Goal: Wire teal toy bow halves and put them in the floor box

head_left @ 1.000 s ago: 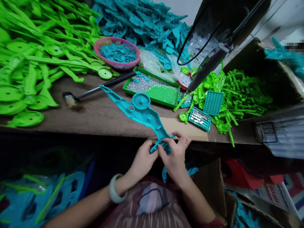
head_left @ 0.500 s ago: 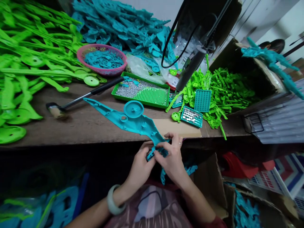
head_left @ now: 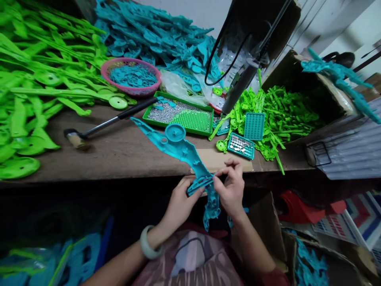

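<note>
1. Shirt [head_left: 214, 254], front: large pale lettering [head_left: 205, 272], below printed graphic [head_left: 188, 252]. Cut off by frame bottom.
2. Shapes look like S plus M or W; order unclear, full word unreadable.
3. Readable words, brands, numbers, labels, signs: none that can be made out.

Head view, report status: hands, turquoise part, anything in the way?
Left hand holding long turquoise part near its close end. Right hand fingertips at same end, grip unclear. Hammer on bench, apart from both hands; no obstruction seen.
</note>
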The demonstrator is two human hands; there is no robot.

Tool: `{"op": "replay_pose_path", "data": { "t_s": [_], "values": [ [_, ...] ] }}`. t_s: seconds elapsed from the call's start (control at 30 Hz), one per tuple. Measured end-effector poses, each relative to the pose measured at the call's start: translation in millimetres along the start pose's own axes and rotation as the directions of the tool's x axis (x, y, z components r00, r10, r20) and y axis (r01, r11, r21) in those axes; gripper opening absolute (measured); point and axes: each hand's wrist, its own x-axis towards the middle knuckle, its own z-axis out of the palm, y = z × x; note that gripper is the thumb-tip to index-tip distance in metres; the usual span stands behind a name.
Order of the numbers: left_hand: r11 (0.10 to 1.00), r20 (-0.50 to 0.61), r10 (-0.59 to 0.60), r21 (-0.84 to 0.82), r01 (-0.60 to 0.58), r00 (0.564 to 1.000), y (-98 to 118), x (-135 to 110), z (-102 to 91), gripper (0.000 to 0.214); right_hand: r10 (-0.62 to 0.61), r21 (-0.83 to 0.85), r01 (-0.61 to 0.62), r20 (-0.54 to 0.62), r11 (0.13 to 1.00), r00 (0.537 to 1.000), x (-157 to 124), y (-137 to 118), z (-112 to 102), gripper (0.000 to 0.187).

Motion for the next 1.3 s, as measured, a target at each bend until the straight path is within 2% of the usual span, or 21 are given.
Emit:
{"op": "replay_pose_path", "data": {
  "t_s": [0.1,0.2,0.3,0.4,0.47,0.6,0.73,0.93,1.03,1.17,1.3],
  "values": [
    [0.999,0.058,-0.028,-0.03,0.029,0.998,-1,2,2.8,0.022,-0.057,0.054,0.052,0.11,0.997,0.992,23,-7,-3,0.007],
    [0.989,0.102,-0.099,-0.099,0.109,0.99,-2,2,9.1,0.028,-0.107,0.123,0.076,0.272,0.989,0.956,42,-9,2,0.007],
    [0.972,0.031,-0.159,-0.172,0.161,0.987,-2,3,15.4,0.032,-0.118,0.221,0.044,0.337,0.974,0.934,50,-4,10,0.008],
    [0.969,-0.076,-0.155,-0.206,0.137,0.985,-2,4,19.8,0.037,-0.158,0.225,0.097,0.272,0.97,0.949,50,1,13,0.007],
    [0.977,-0.095,-0.117,-0.191,0.098,0.989,-4,6,21.7,0.038,-0.205,0.18,0.168,0.215,0.969,0.955,47,2,13,0.006],
    [0.977,0.008,-0.086,-0.194,0.086,0.996,-8,9,22.6,0.035,-0.264,0.115,0.249,0.139,0.962,0.954,44,5,11,0.008],
    [0.955,0.131,-0.082,-0.273,0.115,0.988,-3,12,18.4,0.048,-0.292,0.109,0.282,0.088,0.953,0.952,43,12,10,0.012],
    [0.977,0.117,0.002,-0.211,0.023,0.993,4,21,10.1,0.042,-0.281,0.074,0.274,0.11,0.959,0.953,44,14,7,0.005],
    [0.991,0.13,0.032,-0.132,-0.015,0.991,5,23,7.6,0.04,-0.239,0.02,0.238,0.091,0.971,0.967,42,11,7,0.01],
    [0.996,0.165,0.037,-0.085,-0.023,0.986,6,21,8.3,0.042,-0.149,-0.048,0.152,0.051,0.987,0.987,37,5,10,0.006],
    [0.998,0.167,0.022,-0.066,-0.011,0.986,6,23,8.8,0.038,-0.112,-0.061,0.115,0.052,0.991,0.992,35,3,11,0.008]
  ]
}}
